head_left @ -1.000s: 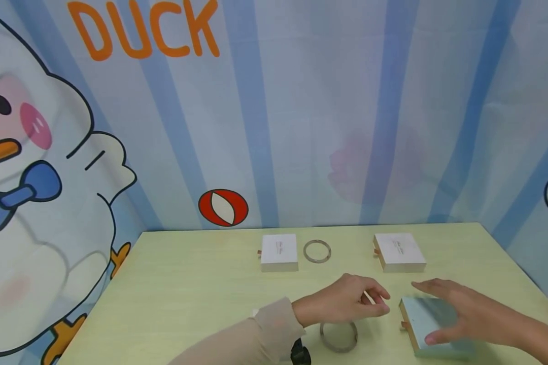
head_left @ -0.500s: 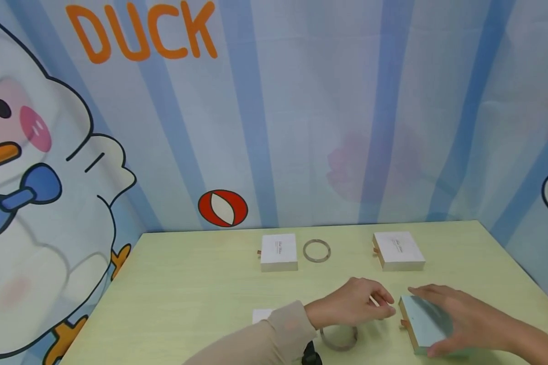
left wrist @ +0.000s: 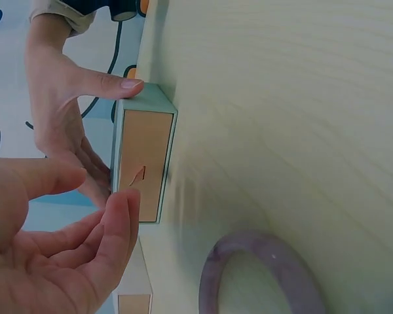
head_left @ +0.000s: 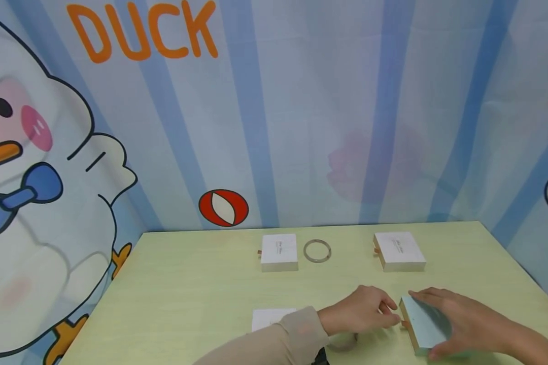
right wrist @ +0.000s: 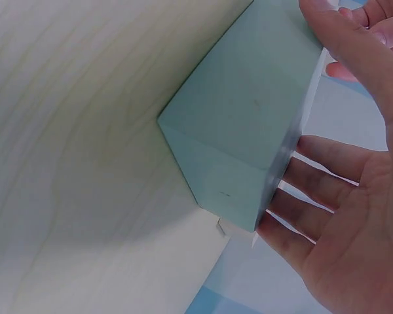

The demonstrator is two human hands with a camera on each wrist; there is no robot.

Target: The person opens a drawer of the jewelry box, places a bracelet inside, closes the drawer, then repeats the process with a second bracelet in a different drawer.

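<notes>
The head view is bright and evenly lit, with soft shadows on the table (head_left: 187, 289) and lettering too soft to read on a white box (head_left: 279, 256), while both wrist views look dimmer, a broad, faint-edged shadow spreading beside the green box (right wrist: 232, 108) in the right one.
</notes>
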